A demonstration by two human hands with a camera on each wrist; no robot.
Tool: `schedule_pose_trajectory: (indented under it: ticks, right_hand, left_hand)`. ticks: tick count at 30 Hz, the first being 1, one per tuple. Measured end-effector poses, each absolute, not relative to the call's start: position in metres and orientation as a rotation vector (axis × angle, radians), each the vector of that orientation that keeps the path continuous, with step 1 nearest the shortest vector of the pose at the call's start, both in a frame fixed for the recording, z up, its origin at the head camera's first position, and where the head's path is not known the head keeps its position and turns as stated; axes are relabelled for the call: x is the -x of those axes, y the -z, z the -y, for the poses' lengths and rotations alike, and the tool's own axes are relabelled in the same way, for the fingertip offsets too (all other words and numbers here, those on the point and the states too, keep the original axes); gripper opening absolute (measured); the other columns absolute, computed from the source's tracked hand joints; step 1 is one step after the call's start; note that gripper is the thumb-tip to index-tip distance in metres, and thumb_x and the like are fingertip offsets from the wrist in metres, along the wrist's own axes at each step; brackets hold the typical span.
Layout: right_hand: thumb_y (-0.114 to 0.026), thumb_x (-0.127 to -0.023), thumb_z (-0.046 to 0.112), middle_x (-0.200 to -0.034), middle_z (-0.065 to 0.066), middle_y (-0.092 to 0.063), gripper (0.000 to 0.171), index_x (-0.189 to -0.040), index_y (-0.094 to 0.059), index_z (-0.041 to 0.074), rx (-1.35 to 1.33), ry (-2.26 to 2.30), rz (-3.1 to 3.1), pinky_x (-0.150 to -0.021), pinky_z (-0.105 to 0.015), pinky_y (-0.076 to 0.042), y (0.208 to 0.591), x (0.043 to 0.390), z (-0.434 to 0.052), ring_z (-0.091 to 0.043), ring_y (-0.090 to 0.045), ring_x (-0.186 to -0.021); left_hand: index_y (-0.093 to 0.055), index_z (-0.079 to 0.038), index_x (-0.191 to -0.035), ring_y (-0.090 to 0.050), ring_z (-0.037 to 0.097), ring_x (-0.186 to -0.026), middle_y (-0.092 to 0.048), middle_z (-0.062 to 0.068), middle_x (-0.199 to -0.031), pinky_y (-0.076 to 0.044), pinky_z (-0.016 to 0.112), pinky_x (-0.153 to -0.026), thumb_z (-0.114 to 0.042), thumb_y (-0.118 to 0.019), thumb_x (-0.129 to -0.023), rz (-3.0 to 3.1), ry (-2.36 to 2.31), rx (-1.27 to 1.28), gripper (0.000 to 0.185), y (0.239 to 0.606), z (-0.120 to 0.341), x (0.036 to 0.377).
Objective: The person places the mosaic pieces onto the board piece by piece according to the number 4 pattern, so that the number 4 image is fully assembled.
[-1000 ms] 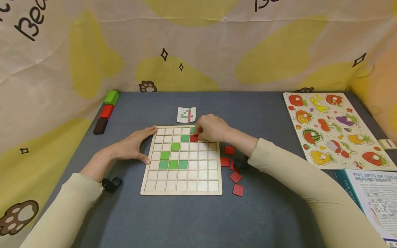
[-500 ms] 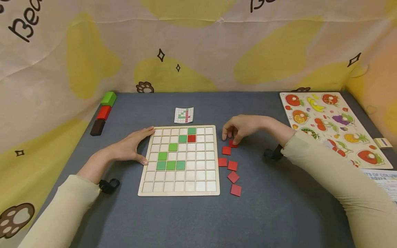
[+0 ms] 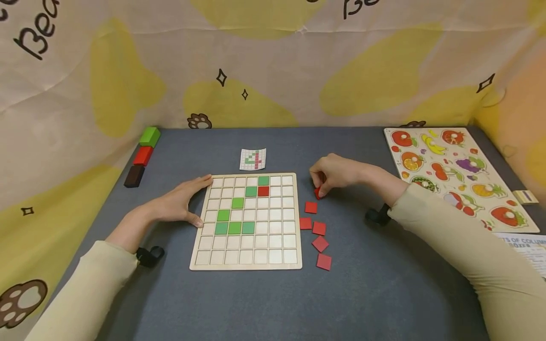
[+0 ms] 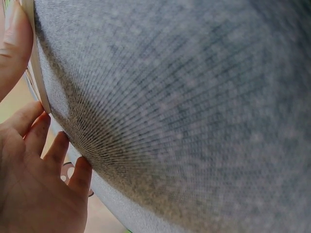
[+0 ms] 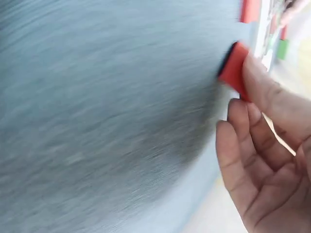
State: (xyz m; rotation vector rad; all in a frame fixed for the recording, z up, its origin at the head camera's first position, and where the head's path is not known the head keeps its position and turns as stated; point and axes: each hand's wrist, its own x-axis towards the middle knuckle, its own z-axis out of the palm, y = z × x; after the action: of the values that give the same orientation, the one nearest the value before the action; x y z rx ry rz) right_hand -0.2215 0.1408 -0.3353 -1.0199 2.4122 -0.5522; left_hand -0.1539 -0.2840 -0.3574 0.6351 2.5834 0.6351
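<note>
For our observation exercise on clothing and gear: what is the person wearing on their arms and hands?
Both arms are in long, plain, pale beige sleeves, the left sleeve and the right sleeve. A small black device sits at each wrist. The left hand and right hand are bare.

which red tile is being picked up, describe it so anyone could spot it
Start at the wooden grid board in the middle of the grey table. Just off its right edge lies a loose column of red tiles. The one meant is at the far end of that column, pinched in the right hand: this red tile is tilted up on edge, while its neighbours lie flat.
</note>
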Motion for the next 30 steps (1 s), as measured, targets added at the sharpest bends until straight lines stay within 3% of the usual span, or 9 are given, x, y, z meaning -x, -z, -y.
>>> schedule_pose_trajectory:
  ticks: [17,30]
  right_hand:
    - [-0.074,-0.083,0.007,-0.079,-0.002,-0.073,0.005,-0.088,-0.074,0.010,1.022,0.843,-2.505,-0.070,-0.023,-0.049,0.338,0.198,-0.042,-0.012,-0.063,-0.072]
    - [-0.079,-0.081,0.009,-0.081,0.001,-0.075,0.007,-0.078,-0.077,0.014,1.031,0.680,-2.598,-0.068,-0.025,-0.051,0.344,0.185,-0.021,-0.013,-0.065,-0.076]
  left_hand:
    - [-0.022,0.000,-0.156,-0.012,0.050,-0.151,-0.014,0.021,-0.166,-0.014,0.068,-0.117,-0.033,-0.090,-0.065,-2.585,-0.627,-0.621,0.119,0.360,0.282,0.153]
    - [-0.022,0.000,-0.156,-0.012,0.048,-0.152,-0.013,0.021,-0.166,-0.012,0.067,-0.118,-0.035,-0.091,-0.064,-2.586,-0.628,-0.624,0.120,0.360,0.285,0.155]
